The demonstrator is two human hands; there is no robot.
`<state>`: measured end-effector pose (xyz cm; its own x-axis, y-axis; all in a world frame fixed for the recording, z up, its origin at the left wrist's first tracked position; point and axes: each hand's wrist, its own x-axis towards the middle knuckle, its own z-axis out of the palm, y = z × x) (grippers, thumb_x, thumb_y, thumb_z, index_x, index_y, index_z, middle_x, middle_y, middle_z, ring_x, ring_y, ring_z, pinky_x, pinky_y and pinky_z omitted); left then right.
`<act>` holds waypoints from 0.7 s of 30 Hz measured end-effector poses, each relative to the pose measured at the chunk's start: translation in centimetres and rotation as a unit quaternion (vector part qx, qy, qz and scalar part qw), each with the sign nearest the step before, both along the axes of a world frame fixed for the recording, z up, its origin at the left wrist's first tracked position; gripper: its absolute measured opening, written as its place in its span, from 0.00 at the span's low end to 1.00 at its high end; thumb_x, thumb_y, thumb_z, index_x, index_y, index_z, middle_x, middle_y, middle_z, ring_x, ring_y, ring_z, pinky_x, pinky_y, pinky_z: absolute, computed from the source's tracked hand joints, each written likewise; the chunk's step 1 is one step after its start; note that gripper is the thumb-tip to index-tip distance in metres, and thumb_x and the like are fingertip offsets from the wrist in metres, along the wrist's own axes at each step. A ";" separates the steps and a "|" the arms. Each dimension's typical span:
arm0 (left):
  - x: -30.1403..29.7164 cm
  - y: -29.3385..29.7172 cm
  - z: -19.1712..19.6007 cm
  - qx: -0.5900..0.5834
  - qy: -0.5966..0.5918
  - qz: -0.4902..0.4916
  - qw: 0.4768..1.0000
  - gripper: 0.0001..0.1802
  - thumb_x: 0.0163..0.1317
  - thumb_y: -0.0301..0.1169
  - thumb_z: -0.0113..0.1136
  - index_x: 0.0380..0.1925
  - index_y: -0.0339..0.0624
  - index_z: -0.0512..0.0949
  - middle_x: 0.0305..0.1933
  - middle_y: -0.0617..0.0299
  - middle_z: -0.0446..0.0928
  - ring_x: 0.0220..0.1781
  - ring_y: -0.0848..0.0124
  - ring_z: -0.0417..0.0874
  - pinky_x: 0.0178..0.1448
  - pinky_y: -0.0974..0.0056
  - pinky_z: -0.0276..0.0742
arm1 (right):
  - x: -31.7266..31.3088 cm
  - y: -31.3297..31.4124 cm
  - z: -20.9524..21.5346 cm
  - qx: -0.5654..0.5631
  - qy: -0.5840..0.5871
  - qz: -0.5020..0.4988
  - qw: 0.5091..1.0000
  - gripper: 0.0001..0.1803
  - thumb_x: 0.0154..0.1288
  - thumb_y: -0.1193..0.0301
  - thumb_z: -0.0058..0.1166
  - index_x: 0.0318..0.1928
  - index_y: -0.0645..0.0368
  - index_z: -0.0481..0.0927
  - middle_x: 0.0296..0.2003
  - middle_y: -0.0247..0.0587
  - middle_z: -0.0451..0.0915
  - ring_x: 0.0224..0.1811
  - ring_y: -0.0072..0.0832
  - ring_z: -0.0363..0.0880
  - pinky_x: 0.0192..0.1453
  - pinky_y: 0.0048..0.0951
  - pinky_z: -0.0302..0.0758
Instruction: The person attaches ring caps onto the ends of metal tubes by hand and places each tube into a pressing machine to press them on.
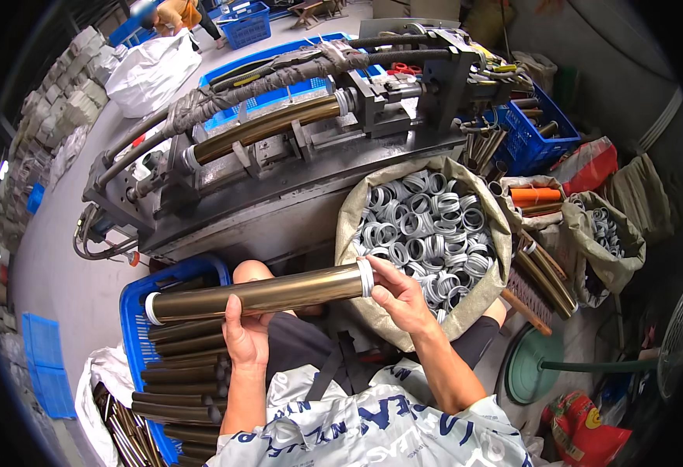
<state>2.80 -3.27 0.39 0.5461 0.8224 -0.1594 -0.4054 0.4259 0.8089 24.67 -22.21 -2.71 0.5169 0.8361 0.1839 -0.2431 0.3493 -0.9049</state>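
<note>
With its thumb against the near side of a glossy bronze tube [259, 298] and its fingers curled beneath, the left grip [246, 336] is closed around the barrel left of middle, while the right grip [402, 302] is half curled at the far end, thumb and fingertips against a white collar [366, 278]; I cannot tell whether it is clamped. Smooth and straight-sided, the tube lies almost level over the lap, with another white collar [153, 309] at its 9 o'clock end. Taking the tube as the clock's centre, a woven sack [477, 325] with a rolled, soft rim stands close by at 2 to 3 o'clock, heaped with ridged grey rings [427, 226]. At 12 o'clock the straight dark edge of a bench [302, 175] runs across, carrying a metal machine [372, 109] with a second bronze tube [271, 128] in it. Some open room lies between tube and bench, and a broad stretch of grey floor [69, 233] opens towards 10 o'clock. At 7 o'clock a blue plastic crate [133, 327], its hard rim just beside the held tube, contains stacked dark tubes [182, 373]; at 8 o'clock a white sack [88, 389] holds thinner ones.
</note>
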 end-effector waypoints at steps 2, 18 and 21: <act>0.3 -0.3 0.4 -0.001 -0.003 -0.009 1.000 0.25 0.64 0.52 0.61 0.50 0.45 0.78 0.46 0.59 0.83 0.50 0.65 0.84 0.51 0.62 0.84 | 0.0 0.0 0.0 -0.003 -0.001 0.001 1.000 0.33 0.71 0.68 0.59 0.72 0.65 0.63 0.64 0.42 0.70 0.62 0.32 0.75 0.67 0.34 0.71; 4.1 3.6 -1.0 -0.088 -0.112 -0.023 0.990 0.23 0.67 0.49 0.62 0.50 0.43 0.78 0.51 0.60 0.81 0.57 0.63 0.79 0.65 0.53 0.76 | 6.4 -1.0 -5.6 -0.296 -0.357 -0.168 0.870 0.48 0.59 0.48 0.66 0.71 0.64 0.63 0.68 0.58 0.66 0.72 0.52 0.62 0.75 0.47 0.59; 4.4 6.6 -2.9 -0.205 -0.170 -0.030 0.964 0.17 0.69 0.43 0.61 0.49 0.43 0.79 0.51 0.60 0.82 0.57 0.64 0.79 0.66 0.53 0.75 | 4.9 -1.6 -9.2 -0.413 -0.524 -0.148 0.730 0.49 0.57 0.49 0.66 0.71 0.64 0.61 0.67 0.61 0.66 0.71 0.59 0.60 0.75 0.54 0.56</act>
